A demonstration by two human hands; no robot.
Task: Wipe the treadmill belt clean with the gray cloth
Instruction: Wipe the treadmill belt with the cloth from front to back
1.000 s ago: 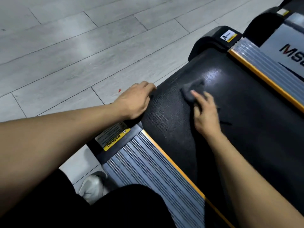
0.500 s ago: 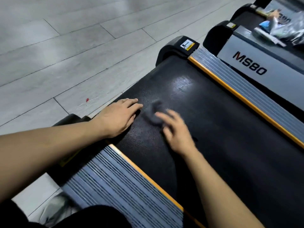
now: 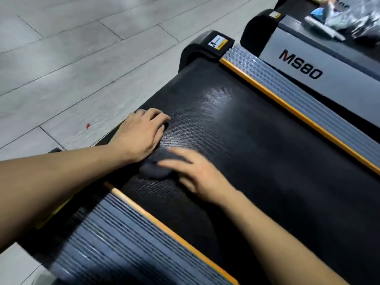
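Note:
The black textured treadmill belt [image 3: 257, 140] runs diagonally across the head view, with a shiny patch near its far end. A small gray cloth [image 3: 156, 167] lies bunched on the belt near its left edge. My right hand [image 3: 197, 173] presses on the cloth with straight fingers and is blurred by motion. My left hand [image 3: 141, 132] rests flat on the belt's left edge just beyond the cloth, fingers relaxed.
Ribbed grey side rails with orange strips flank the belt, the left rail [image 3: 127, 243] and the right rail [image 3: 308, 103]. A second treadmill marked MS80 [image 3: 300, 66] stands at the right, with plastic-wrapped items [image 3: 345, 19] on it. Grey plank floor [image 3: 72, 58] lies to the left.
My right hand has dragged the cloth back toward me and to the left along the belt. My left hand stays at the belt's left edge. The camera has shifted.

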